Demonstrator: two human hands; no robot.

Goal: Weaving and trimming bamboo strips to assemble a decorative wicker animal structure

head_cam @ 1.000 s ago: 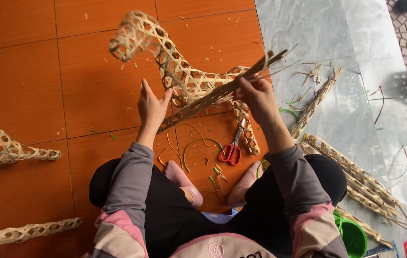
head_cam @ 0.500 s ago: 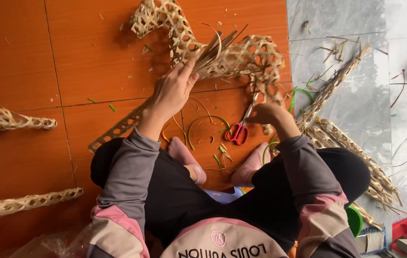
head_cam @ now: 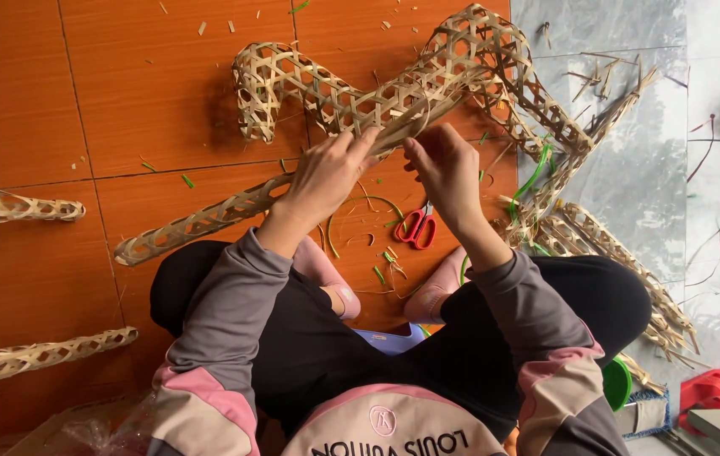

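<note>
- A green round tub (head_cam: 617, 382) shows only as a rim at 5 o'clock beside the right knee; what it holds cannot be made out.
- Red-handled scissors (head_cam: 417, 226) lie on the orange tile floor (head_cam: 39, 101) between the pink slippers, just below the hands.
- The left hand (head_cam: 326, 175) is closed around a long woven bamboo tube, fingertips pinching strips at its middle; the right hand (head_cam: 442, 169) pinches the same strips just beside it, thumbs nearly meeting.
- The woven bamboo animal frame (head_cam: 351, 93) lies across 12 o'clock: pale open lattice, a curled head end at 11 o'clock, a leg running down to 9 o'clock.
- Loose woven bamboo tubes (head_cam: 622, 262) pile at 3 o'clock on the grey slab.
- Against half a second ago, both hands have come together on the frame; the right hand has left the scissors' side, and the frame sits lower and turned.
</note>
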